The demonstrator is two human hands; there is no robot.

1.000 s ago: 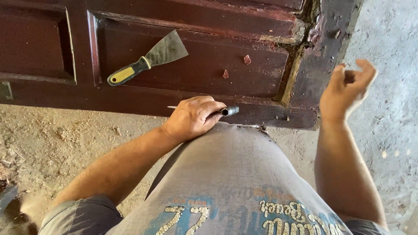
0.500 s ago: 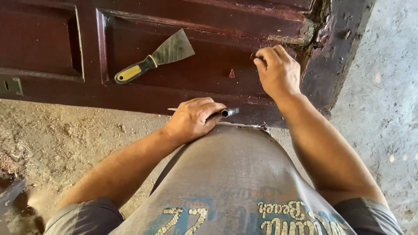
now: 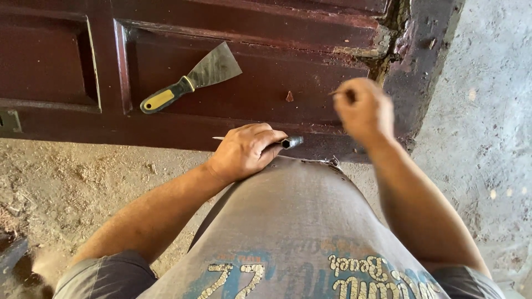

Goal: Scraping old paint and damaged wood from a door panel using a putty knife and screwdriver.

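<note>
A dark red-brown panelled wooden door (image 3: 266,72) lies flat on the ground in front of me. My left hand (image 3: 244,150) rests on its near edge, closed around a thin metal tool whose dark socket-like end (image 3: 292,142) sticks out to the right. My right hand (image 3: 363,108) hovers blurred over the door's right part, fingers pinched on a small thin piece that I cannot make out. A putty knife (image 3: 188,78) with a yellow and black handle lies loose on the recessed panel. A small chip (image 3: 288,97) sits on the panel near my right hand.
The door's right corner (image 3: 396,39) is cracked and crumbled. Sandy dirt ground (image 3: 72,177) lies to the left, rough concrete (image 3: 487,111) to the right. A metal fitting (image 3: 10,120) shows at the door's left edge. My grey shirt fills the lower view.
My right hand came in from the right, reached the panel's upper right, then drew back toward me, pinching something small. My left hand stayed put.
</note>
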